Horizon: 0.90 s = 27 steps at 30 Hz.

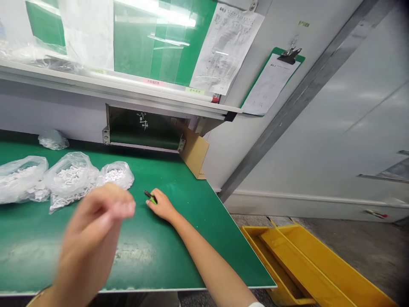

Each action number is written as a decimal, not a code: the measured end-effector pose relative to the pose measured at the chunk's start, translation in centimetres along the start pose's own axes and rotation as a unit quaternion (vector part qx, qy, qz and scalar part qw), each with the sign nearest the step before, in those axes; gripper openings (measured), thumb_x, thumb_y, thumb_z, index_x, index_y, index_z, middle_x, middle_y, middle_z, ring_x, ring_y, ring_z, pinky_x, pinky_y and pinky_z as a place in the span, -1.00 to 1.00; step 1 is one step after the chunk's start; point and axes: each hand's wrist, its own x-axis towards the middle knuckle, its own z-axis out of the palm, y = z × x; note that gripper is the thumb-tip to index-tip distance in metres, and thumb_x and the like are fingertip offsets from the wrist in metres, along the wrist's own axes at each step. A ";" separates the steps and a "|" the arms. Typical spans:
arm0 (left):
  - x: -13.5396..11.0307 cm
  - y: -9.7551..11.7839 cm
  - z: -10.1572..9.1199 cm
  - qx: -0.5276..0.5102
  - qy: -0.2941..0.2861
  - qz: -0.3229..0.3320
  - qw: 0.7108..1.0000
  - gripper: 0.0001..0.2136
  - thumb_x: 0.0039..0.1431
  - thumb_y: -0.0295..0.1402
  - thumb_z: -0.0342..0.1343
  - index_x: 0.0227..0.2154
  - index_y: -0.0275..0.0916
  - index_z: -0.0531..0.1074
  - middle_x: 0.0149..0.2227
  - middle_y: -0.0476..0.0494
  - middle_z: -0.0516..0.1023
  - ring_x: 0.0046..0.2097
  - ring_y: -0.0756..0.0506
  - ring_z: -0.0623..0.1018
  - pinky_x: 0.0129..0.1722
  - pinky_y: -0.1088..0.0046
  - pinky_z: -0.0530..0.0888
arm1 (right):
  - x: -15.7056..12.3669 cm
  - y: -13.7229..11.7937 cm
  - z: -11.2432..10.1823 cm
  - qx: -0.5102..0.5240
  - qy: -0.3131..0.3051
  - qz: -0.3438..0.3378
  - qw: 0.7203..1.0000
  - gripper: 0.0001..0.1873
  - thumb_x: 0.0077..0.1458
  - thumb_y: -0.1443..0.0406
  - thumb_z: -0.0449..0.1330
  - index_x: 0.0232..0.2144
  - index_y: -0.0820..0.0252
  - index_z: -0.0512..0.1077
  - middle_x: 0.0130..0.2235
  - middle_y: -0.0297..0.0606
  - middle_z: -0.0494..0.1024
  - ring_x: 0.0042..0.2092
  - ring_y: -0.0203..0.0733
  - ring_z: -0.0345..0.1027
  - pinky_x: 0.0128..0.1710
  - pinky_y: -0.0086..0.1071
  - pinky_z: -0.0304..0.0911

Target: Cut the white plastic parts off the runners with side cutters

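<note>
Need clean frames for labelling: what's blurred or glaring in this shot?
In the head view, the left hand is motion-blurred, the right hand is fairly sharp, and overhead light glares off the clear plastic sheet; the wide lens tilts and bows the straight edges.

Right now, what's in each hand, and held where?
The right hand pinches a small green tool at its green part, dark tip sticking out. The left hand is blurred but looks empty.

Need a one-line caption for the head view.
Head view: right hand at a green-handled tool on a green bench, blurred left hand raised near bags of white parts.
</note>
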 end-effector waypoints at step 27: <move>7.6 -7.4 12.1 0.156 -0.304 -0.027 0.939 -0.78 0.15 -0.32 -0.12 -0.27 -0.30 0.37 -0.45 -0.24 0.56 -0.42 -0.24 0.56 -0.50 0.32 0.42 | 36.3 3.4 -3.9 -0.181 0.101 0.198 0.958 -0.61 -0.06 0.25 0.07 -0.15 0.25 0.40 -0.10 0.01 0.39 -0.04 0.11 0.23 -0.15 -0.10 0.17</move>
